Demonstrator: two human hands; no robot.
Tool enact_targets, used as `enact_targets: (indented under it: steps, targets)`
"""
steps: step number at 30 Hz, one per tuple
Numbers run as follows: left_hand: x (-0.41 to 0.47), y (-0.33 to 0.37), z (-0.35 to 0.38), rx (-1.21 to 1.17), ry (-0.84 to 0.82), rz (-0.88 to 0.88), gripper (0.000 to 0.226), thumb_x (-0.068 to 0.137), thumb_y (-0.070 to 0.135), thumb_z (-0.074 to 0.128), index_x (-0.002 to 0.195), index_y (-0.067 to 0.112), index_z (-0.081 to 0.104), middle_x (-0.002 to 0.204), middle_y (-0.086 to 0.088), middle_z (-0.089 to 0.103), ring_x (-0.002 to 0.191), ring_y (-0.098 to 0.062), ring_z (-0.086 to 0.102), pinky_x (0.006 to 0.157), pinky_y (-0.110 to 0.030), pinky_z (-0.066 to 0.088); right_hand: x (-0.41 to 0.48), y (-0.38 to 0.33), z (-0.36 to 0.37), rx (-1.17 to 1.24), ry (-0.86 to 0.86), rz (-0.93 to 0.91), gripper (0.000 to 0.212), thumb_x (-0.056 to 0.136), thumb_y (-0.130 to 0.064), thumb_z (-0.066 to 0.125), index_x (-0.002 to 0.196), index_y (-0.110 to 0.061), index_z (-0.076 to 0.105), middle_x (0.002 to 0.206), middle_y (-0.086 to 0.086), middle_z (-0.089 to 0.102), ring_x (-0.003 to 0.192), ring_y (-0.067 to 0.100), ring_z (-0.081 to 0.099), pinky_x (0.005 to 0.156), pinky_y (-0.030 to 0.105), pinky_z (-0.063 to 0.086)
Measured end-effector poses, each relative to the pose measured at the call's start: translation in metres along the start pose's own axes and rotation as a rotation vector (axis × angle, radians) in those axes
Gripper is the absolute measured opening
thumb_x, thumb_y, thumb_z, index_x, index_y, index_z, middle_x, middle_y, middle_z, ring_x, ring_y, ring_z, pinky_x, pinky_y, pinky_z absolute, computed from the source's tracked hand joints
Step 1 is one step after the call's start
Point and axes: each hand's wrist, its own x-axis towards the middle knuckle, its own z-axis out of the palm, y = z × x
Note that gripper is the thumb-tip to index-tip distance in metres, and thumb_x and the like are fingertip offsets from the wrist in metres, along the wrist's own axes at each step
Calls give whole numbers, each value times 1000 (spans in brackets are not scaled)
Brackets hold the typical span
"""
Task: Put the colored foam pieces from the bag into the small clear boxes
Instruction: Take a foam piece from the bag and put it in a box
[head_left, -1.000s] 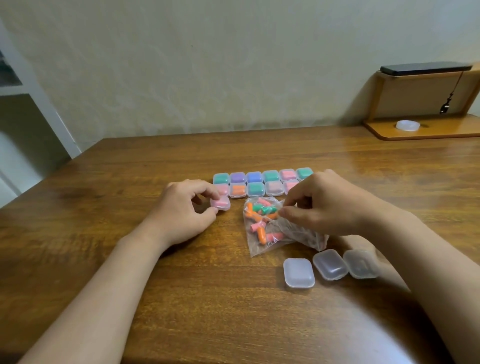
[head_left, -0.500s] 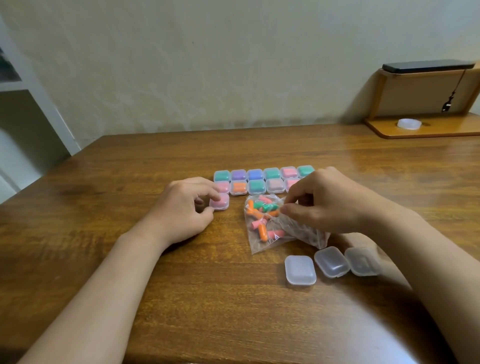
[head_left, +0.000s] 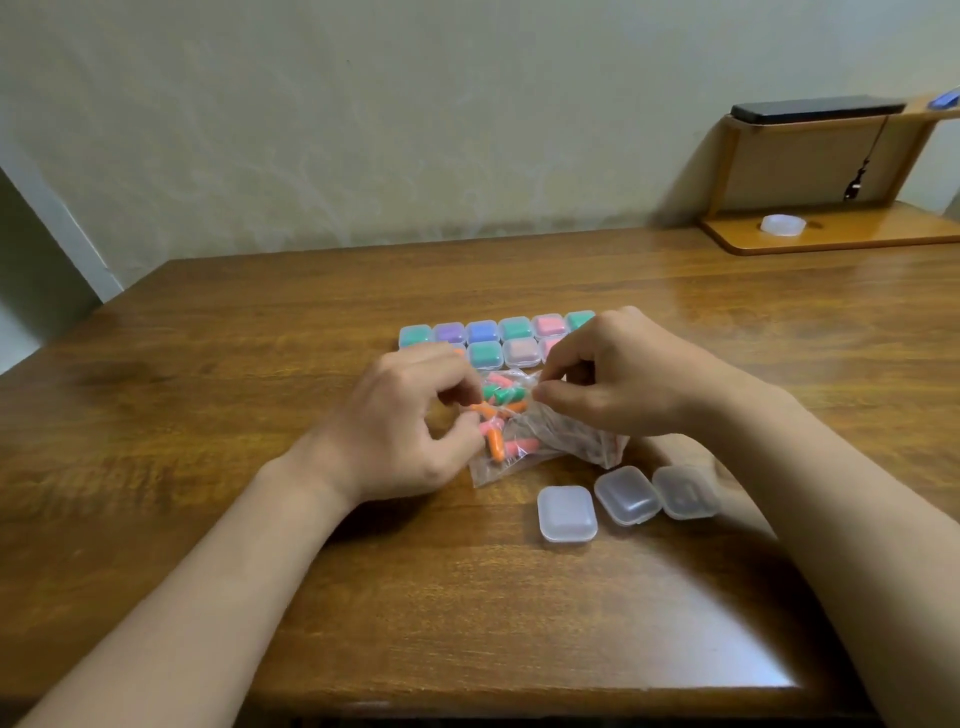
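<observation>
Two hands hold the clear bag (head_left: 566, 441) of foam pieces (head_left: 501, 395) on the surface (head_left: 208, 364): left hand (head_left: 395, 436) and right hand (head_left: 623, 384) each pinch its edge with curled fingers. Three empty boxes (head_left: 566, 514) sit just beside it, filled boxes (head_left: 483, 332) behind.

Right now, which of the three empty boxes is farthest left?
The cloudy-lidded box, nearest the camera; the two other boxes sit to its right.
</observation>
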Motion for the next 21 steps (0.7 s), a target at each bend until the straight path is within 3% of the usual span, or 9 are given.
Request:
enact_targets:
  steps: [5,10,14,21]
  targets:
    - [3,38,17,-89,-147,224,18,82,25,68,85,8,65,79,-1,60,73,-18,54,70,-32,45,-2,0,-2,-13,32,-6,16,91,-29,66,88,-18,77,64,-19,54,58,3,51,53,12,32]
    - [1,43,18,-102,-272,276,24,83,32,72,93,10,70,90,-1,65,83,-19,60,72,-38,49,-2,-1,-2,-16,51,-22,17,91,-29,67,90,-16,78,62,-21,50,55,2,48,52,11,31]
    - [0,42,18,-95,-275,286,23,83,34,74,93,13,71,87,3,66,80,-16,59,71,-38,49,-2,-1,-1,-18,63,-31,18,90,-28,67,88,-14,78,61,-18,51,55,5,48,54,18,33]
    - [-2,42,23,-137,-157,276,23,79,24,80,93,8,72,87,1,68,79,-17,63,70,-35,52,-2,0,-1,-4,75,-23,17,90,-26,66,91,-14,78,63,-19,52,56,5,49,54,16,34]
